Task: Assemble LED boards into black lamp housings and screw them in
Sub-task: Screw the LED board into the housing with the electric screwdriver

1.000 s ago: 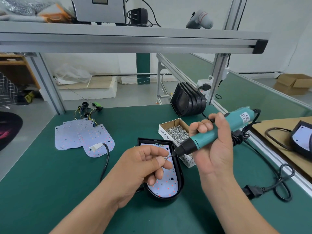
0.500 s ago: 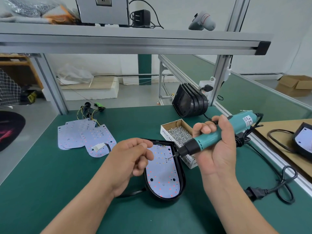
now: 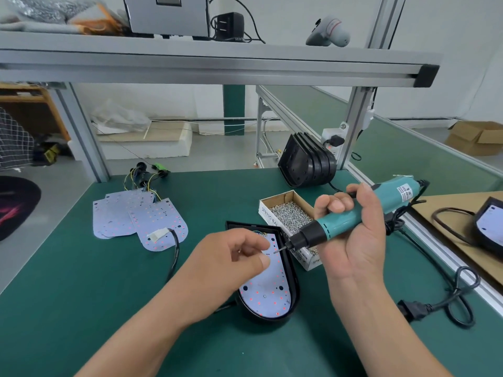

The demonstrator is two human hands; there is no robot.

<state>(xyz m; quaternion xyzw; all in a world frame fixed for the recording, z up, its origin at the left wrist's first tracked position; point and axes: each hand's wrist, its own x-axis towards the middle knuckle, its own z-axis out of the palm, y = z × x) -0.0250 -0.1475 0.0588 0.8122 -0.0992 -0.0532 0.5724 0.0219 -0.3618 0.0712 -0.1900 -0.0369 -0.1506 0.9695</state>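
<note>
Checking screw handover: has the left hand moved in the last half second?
Yes: the left hand has moved right, from the left rim of the housing toward the screwdriver tip.

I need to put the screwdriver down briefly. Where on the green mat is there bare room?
The widest bare mat is near-left, in front of the loose LED boards and left of the left forearm. A second strip lies between those boards and the screw box, before the stacked housings. The right side is crowded: cord, power plug, box, open housing.
</note>
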